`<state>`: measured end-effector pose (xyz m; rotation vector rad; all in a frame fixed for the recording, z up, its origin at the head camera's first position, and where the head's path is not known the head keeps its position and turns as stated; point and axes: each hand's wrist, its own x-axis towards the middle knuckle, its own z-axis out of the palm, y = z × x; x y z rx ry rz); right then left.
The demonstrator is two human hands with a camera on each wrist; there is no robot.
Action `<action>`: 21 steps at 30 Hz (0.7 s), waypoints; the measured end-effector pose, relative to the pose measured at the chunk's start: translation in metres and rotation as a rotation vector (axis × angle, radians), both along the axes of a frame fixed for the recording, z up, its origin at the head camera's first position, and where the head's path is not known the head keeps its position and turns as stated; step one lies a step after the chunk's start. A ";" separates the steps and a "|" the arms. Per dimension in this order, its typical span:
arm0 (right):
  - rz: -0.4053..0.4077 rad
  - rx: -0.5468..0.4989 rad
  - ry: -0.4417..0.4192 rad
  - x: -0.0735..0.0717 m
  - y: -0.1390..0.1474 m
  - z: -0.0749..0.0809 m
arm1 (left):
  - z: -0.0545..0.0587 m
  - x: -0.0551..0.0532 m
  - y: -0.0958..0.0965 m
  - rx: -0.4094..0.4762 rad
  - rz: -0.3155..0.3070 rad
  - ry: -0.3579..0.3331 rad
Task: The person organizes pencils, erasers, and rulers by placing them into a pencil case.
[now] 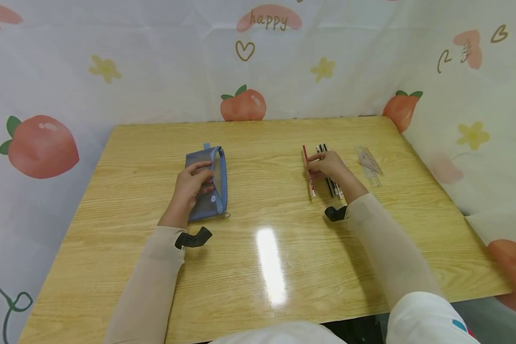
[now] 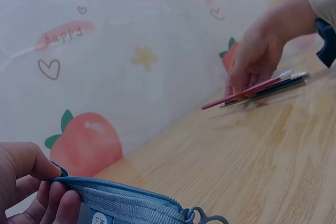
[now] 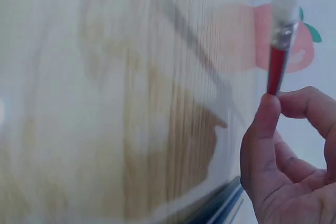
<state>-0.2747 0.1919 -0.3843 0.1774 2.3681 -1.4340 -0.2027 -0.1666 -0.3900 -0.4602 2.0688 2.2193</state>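
A blue zippered pencil case (image 1: 203, 209) lies at the left of the table, its mouth unzipped toward the right. My left hand (image 1: 192, 184) holds it by the edge of the mouth; up close, thumb and fingers pinch the fabric beside the zipper (image 2: 126, 187). On the right, my right hand (image 1: 327, 165) pinches a red pencil (image 1: 311, 184) between thumb and forefinger. The pencil's white eraser (image 3: 284, 8) and metal band point toward the right wrist camera. Several dark pencils (image 1: 329, 186) lie on the table under and beside that hand, partly hidden by it.
Clear plastic rulers and a set square (image 1: 370, 162) lie right of the pencils. The wooden table (image 1: 258, 191) reaches back to a white curtain (image 1: 172, 71) printed with peaches, which also runs along the right side. A bright light reflection shows near the table's front.
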 end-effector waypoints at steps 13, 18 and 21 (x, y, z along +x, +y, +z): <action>-0.161 -0.525 -0.185 0.006 -0.009 -0.004 | 0.002 0.000 0.003 0.093 -0.005 -0.028; -0.139 -0.593 -0.200 0.007 -0.013 -0.008 | 0.002 0.000 0.006 0.117 -0.010 -0.029; -0.130 -0.621 -0.200 0.008 -0.017 -0.010 | 0.002 -0.001 0.009 0.120 -0.017 -0.028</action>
